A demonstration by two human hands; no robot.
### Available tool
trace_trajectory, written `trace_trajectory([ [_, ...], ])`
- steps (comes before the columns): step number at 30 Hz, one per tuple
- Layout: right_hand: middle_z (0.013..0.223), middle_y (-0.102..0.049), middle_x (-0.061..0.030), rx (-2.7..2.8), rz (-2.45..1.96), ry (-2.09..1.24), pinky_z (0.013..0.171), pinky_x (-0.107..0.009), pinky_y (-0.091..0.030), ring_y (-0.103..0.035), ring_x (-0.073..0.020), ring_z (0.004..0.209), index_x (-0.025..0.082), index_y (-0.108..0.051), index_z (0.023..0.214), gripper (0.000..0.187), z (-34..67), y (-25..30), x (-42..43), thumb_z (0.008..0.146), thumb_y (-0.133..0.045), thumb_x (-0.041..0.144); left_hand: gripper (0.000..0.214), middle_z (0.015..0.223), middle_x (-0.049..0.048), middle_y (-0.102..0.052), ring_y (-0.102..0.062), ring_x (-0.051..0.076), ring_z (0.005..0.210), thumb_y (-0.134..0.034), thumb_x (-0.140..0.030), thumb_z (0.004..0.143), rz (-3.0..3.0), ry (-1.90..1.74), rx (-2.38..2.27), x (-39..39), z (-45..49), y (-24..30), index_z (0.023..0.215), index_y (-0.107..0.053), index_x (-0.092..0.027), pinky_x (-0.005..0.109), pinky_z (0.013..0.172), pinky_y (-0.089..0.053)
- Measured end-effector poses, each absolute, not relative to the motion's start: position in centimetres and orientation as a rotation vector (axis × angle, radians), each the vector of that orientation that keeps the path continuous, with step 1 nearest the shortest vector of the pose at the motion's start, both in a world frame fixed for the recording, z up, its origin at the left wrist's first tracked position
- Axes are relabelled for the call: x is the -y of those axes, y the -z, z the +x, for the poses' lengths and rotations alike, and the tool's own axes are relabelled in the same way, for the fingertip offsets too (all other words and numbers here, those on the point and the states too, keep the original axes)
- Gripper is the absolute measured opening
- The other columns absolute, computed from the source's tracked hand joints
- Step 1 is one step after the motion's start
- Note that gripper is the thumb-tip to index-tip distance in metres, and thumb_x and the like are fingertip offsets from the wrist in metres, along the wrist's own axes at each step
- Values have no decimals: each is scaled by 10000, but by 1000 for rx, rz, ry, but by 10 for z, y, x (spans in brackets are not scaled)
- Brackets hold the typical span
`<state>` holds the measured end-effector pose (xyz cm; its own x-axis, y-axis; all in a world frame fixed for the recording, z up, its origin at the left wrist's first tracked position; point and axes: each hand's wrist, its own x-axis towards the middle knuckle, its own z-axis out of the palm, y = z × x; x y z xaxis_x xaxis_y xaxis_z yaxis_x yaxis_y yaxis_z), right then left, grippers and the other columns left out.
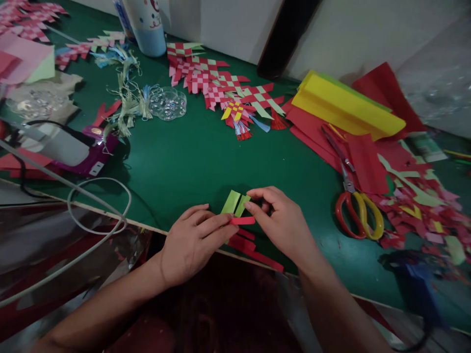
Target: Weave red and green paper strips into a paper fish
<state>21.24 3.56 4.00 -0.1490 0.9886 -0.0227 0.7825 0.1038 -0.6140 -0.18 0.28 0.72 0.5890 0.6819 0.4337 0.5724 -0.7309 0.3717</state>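
My left hand [195, 240] lies on the green table [191, 157] near its front edge, fingers pressed down on a red paper strip [243, 221] and on the light green paper strips [235, 202]. My right hand [281, 220] pinches the green strips from the right, thumb and forefinger closed at their end. More red strips [253, 250] lie under and just below my hands, reaching over the table's edge.
Red-and-yellow-handled scissors [355, 208] lie to the right on red paper sheets [364, 157], beside a yellow folded sheet [346, 105] and paper scraps [419, 206]. Woven red-and-white paper fish [221, 86] lie at the back. A glue gun [69, 147], its cable [99, 211], a bead tray [169, 103] and a cup [149, 24] stand on the left.
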Motion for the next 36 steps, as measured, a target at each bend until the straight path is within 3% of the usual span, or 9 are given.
trace_trajectory([
  [2,870,-644,-7,2018,-1635,-679,704,-289,-473,-601,-147,776,234,-639,868,61,210,-41,-32,873,-581,253,250,1202,-23,-667,-618,146,932,-466,-159,959,2605,-848,-1060,-3,-1,-7,1151,-603,-243,373,1000,-409],
  [5,885,-651,-13,2063,-1439,-565,765,-290,-486,-619,-153,858,229,-616,858,59,213,-47,-17,876,-576,190,213,1187,-25,-676,-625,132,929,-488,-188,962,2578,-829,-1080,-3,-1,-6,1132,-605,-242,355,1015,-402],
  [10,929,-661,-26,2248,-1130,-434,743,-279,-499,-596,-135,819,221,-629,913,167,221,-60,8,827,-607,80,220,1235,-33,-653,-627,137,963,-524,-190,945,2558,-793,-1095,-1,-1,-4,1143,-594,-257,366,1035,-393],
  [14,897,-684,-25,2378,-1025,-371,685,-272,-501,-586,-134,767,210,-648,864,158,220,-66,16,825,-586,70,170,1157,11,-693,-642,140,887,-550,-198,932,2465,-898,-1092,0,0,-6,1100,-571,-210,376,1001,-434],
  [19,895,-695,-14,2450,-1019,-345,696,-269,-501,-581,-128,754,231,-670,834,174,216,-72,18,843,-563,93,245,1117,31,-709,-642,135,876,-539,-181,929,2411,-897,-1100,0,0,-6,1174,-524,-175,392,1015,-432],
  [27,914,-658,-24,2298,-1172,-418,736,-277,-497,-583,-134,798,238,-654,886,135,215,-63,12,846,-585,130,253,1237,-19,-655,-614,157,916,-488,-185,945,2632,-727,-1096,-1,-1,-7,1156,-608,-255,396,997,-434],
  [32,920,-644,-50,2118,-1379,-391,839,-312,-493,-613,-168,911,205,-619,894,67,208,-48,-12,876,-565,170,270,1180,22,-679,-632,145,921,-504,-171,939,2546,-806,-1135,0,0,-5,1207,-530,-190,358,1025,-414],
  [36,923,-643,-55,2108,-1476,-431,788,-328,-505,-613,-178,886,202,-608,910,73,204,-36,-28,901,-538,222,214,1120,31,-689,-641,153,971,-540,-225,939,2529,-841,-1155,0,1,-6,1147,-539,-178,354,1016,-426],
])
